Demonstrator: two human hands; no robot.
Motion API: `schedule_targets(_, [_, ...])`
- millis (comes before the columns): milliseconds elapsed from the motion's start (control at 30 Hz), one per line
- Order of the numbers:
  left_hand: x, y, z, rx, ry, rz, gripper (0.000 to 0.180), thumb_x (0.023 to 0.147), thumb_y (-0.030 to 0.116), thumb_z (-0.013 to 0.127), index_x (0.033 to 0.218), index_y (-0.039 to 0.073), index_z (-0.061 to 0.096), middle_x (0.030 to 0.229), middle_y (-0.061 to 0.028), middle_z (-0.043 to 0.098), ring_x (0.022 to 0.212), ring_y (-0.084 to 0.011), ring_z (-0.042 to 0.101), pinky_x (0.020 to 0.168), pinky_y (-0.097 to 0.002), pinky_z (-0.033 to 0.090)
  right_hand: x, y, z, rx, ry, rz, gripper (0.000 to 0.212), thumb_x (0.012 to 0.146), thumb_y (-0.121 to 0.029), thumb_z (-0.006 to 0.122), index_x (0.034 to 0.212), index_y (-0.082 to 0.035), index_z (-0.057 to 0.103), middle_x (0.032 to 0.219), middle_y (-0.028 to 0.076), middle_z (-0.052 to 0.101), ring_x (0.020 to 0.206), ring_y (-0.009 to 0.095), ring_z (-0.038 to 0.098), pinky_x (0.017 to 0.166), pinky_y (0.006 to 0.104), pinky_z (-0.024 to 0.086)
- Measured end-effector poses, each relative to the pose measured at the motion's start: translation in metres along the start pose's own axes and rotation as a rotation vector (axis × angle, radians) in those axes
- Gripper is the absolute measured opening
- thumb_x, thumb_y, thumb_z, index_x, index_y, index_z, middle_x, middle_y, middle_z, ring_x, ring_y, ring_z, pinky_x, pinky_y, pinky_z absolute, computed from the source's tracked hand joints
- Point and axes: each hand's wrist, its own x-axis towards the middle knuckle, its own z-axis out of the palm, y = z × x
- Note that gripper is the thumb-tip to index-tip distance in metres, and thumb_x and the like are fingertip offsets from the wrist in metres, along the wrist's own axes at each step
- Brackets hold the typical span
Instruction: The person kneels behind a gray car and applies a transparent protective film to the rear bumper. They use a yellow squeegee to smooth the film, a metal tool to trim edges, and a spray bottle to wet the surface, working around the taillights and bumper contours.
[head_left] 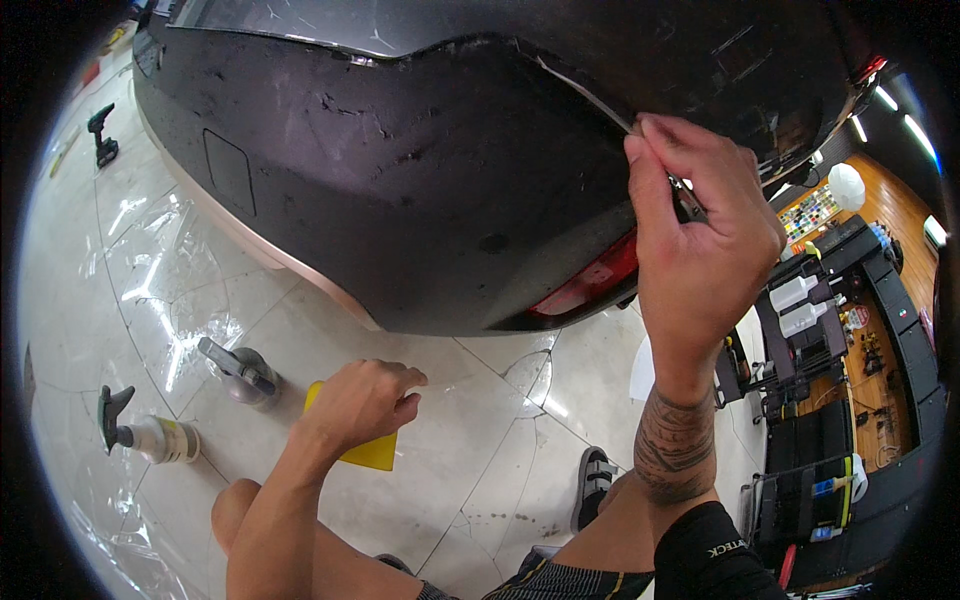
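A dark car body panel (440,160) curves across the upper view, dull and wrinkled in places like film. My right hand (710,220) is closed beside its rear edge, thumb and index finger pinched together. A slim metal knife (688,200) shows between its fingers. From the fingertips a thin pale strip (585,90) runs up and left along the panel seam; whether it is film or part of the tool I cannot tell. Low on the left, my left hand (365,400) hangs with curled fingers above a flat yellow sheet (372,454). Its palm is hidden.
Two spray bottles (165,440) (245,378) stand on the tiled floor at left. Crumpled clear film (175,265) lies near them. A black cordless drill (101,135) is farther off. A red tail light (590,280) sits below my right hand. A stocked black cart (810,330) stands at right.
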Motion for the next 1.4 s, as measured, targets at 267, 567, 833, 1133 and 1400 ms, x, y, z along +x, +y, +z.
schedule_targets(267, [0.002,-0.002,-0.001,0.001,-0.022,-0.022,0.026,0.082,0.013,0.065,0.106,0.006,0.069,0.089,-0.0132,0.072,0.074,-0.0242,0.070,0.069,-0.0368,0.056,-0.002,-0.001,0.002,0.015,0.011,0.063,0.011,0.072,0.001,0.075,0.081,-0.003,0.071,0.085,0.008,0.070,0.076,0.022,0.065,0.070,0.0310,0.049])
schedule_targets(567, [0.004,-0.009,0.003,-0.035,-0.035,-0.047,0.026,0.083,0.013,0.064,0.108,0.006,0.069,0.091,-0.0131,0.072,0.076,-0.0242,0.070,0.069,-0.0365,0.056,-0.001,-0.004,-0.008,-0.013,-0.088,0.177,0.012,0.080,-0.002,0.073,0.091,-0.002,0.074,0.092,0.009,0.072,0.084,0.015,0.066,0.076,0.0263,0.051])
schedule_targets(833, [0.007,-0.011,0.005,-0.060,-0.041,-0.051,0.028,0.085,0.016,0.061,0.110,0.007,0.069,0.091,-0.0122,0.072,0.073,-0.0246,0.069,0.069,-0.0362,0.055,-0.003,-0.003,-0.012,-0.006,-0.085,0.231,0.012,0.081,-0.003,0.073,0.092,-0.003,0.074,0.093,0.010,0.072,0.086,0.016,0.067,0.078,0.0269,0.051])
schedule_targets(1133, [0.007,-0.012,0.004,-0.049,-0.042,-0.047,0.028,0.084,0.015,0.061,0.109,0.007,0.070,0.087,-0.0121,0.072,0.071,-0.0241,0.069,0.068,-0.0356,0.055,-0.011,0.012,-0.012,0.045,-0.023,0.193,0.012,0.076,-0.001,0.075,0.087,-0.004,0.073,0.089,0.008,0.072,0.081,0.018,0.065,0.072,0.0290,0.050])
schedule_targets(1400, [0.008,-0.014,0.008,-0.061,-0.037,-0.051,0.029,0.082,0.014,0.061,0.109,0.006,0.070,0.085,-0.0130,0.072,0.069,-0.0249,0.069,0.066,-0.0359,0.055,-0.018,0.023,-0.016,0.087,0.005,0.206,0.012,0.074,0.000,0.076,0.084,-0.003,0.073,0.087,0.007,0.072,0.077,0.019,0.064,0.068,0.0288,0.049])
